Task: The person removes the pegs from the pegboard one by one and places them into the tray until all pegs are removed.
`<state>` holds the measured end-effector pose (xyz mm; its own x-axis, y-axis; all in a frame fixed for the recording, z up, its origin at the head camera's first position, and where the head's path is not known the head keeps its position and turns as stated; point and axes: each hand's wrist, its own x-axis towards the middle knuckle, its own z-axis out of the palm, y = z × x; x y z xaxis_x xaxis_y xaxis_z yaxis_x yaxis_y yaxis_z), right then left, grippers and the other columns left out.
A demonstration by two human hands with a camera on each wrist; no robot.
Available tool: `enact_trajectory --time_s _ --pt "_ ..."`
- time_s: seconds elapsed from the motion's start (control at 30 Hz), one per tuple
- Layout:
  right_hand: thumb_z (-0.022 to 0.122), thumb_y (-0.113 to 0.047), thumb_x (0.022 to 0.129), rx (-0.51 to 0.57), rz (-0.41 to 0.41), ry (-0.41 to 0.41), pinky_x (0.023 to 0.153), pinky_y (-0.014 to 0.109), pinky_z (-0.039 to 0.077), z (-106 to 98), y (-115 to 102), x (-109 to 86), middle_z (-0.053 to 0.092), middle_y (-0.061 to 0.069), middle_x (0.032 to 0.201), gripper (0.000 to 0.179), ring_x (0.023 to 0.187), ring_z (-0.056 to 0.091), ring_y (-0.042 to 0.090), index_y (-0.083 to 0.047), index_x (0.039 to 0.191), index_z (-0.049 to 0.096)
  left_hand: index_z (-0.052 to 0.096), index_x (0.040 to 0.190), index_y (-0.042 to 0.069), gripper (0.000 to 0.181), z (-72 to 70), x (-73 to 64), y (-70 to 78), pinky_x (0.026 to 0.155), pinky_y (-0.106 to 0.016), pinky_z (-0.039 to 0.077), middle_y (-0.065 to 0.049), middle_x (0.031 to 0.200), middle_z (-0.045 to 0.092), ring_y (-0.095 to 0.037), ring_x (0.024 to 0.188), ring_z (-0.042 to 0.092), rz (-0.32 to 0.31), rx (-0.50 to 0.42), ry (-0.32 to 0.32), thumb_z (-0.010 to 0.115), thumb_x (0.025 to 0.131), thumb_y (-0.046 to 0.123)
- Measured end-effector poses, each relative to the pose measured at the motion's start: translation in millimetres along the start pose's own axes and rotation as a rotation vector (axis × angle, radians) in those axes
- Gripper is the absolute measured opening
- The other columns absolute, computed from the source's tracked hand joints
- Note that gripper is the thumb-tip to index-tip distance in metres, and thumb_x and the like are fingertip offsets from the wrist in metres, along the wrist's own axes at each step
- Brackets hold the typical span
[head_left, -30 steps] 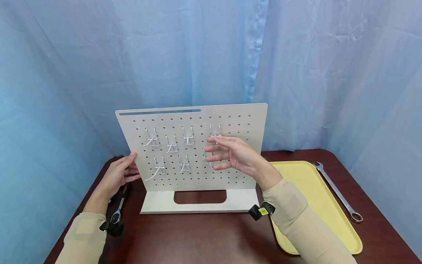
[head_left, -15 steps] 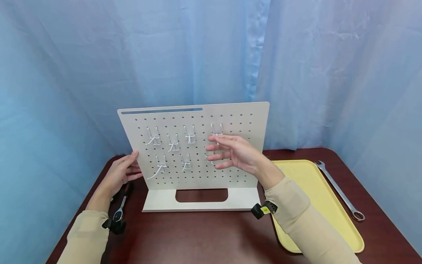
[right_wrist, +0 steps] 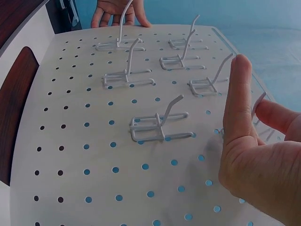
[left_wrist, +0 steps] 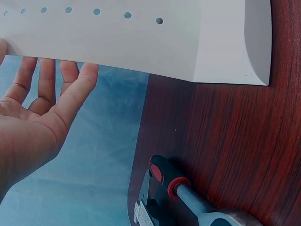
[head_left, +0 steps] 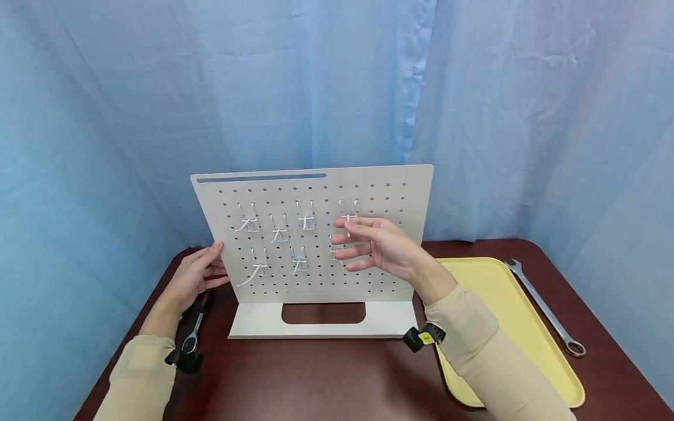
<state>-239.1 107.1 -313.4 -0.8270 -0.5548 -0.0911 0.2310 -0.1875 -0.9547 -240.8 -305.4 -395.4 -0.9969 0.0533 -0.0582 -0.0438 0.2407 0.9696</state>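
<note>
A white pegboard (head_left: 316, 280) on a flat base stands upright on the table, with several white wire hooks (head_left: 255, 266) on its front. My left hand (head_left: 192, 275) holds the board's left edge, thumb at the front and fingers reaching behind; the left wrist view shows the fingertips (left_wrist: 89, 70) at that edge. Before the board's right half is my right hand (head_left: 381, 248), its fingers extended. Thumb and index finger are beside an upper hook (head_left: 348, 215), whose tip (right_wrist: 258, 101) shows by the thumb in the right wrist view. Contact there is unclear. Another hook (head_left: 334, 250) is partly behind the fingers.
A yellow tray (head_left: 500, 304) lies right of the board, partly under the right forearm. Beyond it is a combination wrench (head_left: 544, 310). A ratchet with a black and red handle (left_wrist: 164, 174) lies at the left, near another partly hidden tool (left_wrist: 143, 207). Blue curtains surround the table.
The view shifts slightly, so everything appears a little further right. The right thumb has moved slightly beside the upper hook. The left hand stays on the board's edge.
</note>
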Motion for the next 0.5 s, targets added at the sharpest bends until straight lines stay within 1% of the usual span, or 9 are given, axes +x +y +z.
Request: enact_trajectory --time_s 0.13,0.33,0.5 --pt "0.058 -0.022 0.106 -0.009 0.003 0.002 0.074 0.041 0.063 -0.5 0.0 -1.7 0.072 0.010 0.108 0.046 0.088 0.075 0.022 0.000 0.146 0.049 0.056 0.127 -0.001 0.064 -0.5 -0.4 -0.6 0.084 -0.034 0.061 -0.018 0.114 0.062 -0.019 0.097 0.067 -0.001 0.003 0.001 0.052 0.102 0.057" --pt "0.058 -0.022 0.106 -0.027 -0.007 -0.005 0.073 0.040 0.063 -1.1 -1.3 -6.9 0.071 0.009 0.108 0.048 0.086 0.074 0.021 0.001 0.146 0.048 0.055 0.128 -0.002 0.065 -0.6 -1.0 -0.3 0.084 -0.035 0.060 -0.015 0.112 0.063 -0.018 0.097 0.068 0.007 0.014 0.006 0.051 0.102 0.058" --pt "0.057 -0.021 0.106 -0.027 -0.007 -0.002 0.072 0.040 0.063 -2.7 -0.8 -10.6 0.071 0.009 0.105 0.047 0.083 0.074 0.021 0.001 0.146 0.047 0.055 0.128 -0.002 0.065 0.2 -1.0 -0.5 0.085 -0.036 0.060 -0.016 0.113 0.062 -0.018 0.097 0.068 0.007 0.016 0.000 0.050 0.102 0.058"
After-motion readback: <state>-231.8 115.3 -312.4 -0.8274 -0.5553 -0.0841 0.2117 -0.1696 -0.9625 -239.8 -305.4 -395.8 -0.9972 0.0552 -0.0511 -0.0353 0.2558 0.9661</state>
